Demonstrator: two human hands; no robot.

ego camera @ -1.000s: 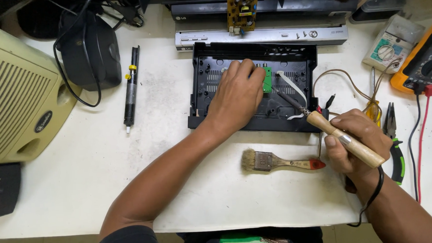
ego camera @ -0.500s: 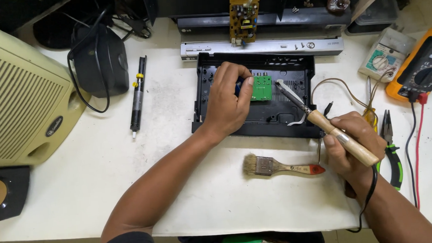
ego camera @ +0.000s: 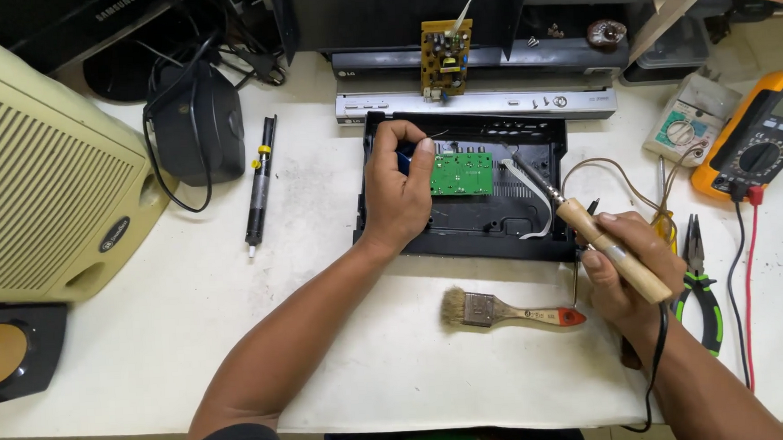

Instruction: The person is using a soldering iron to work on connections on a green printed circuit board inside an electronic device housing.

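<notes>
Two hands work over a white bench (ego camera: 192,329), and the nearest risks sit close to the wrists. The right hand (ego camera: 631,274) has its fingers closed around the wooden handle of a soldering iron (ego camera: 588,227), whose metal tip angles up and left toward the green circuit board (ego camera: 461,173). Its cord drops off the near edge of the bench beside the forearm, so a snag there could jerk the tip sideways. Just left of that hand lies a paintbrush (ego camera: 503,310), bristles pointing left; a hot tip lowered carelessly could singe it. Green-handled pliers (ego camera: 703,288) lie right of the wrist, near enough to be knocked.

Farther in, the left hand (ego camera: 399,193) steadies the board's left edge, its fingers curled and pinching it, inside an open black plastic case (ego camera: 463,230). Those fingertips sit near where the iron points, so a slip could burn skin or melt the case wall. Thin brown wires (ego camera: 617,177) loop beside the iron's shaft and might scorch.

Beyond, a black desoldering pump (ego camera: 258,182) lies left of the case, an orange multimeter (ego camera: 758,138) to the right, a beige speaker (ego camera: 41,176) at far left. The bench top is scuffed and crowded; equipment is stacked along the back.
</notes>
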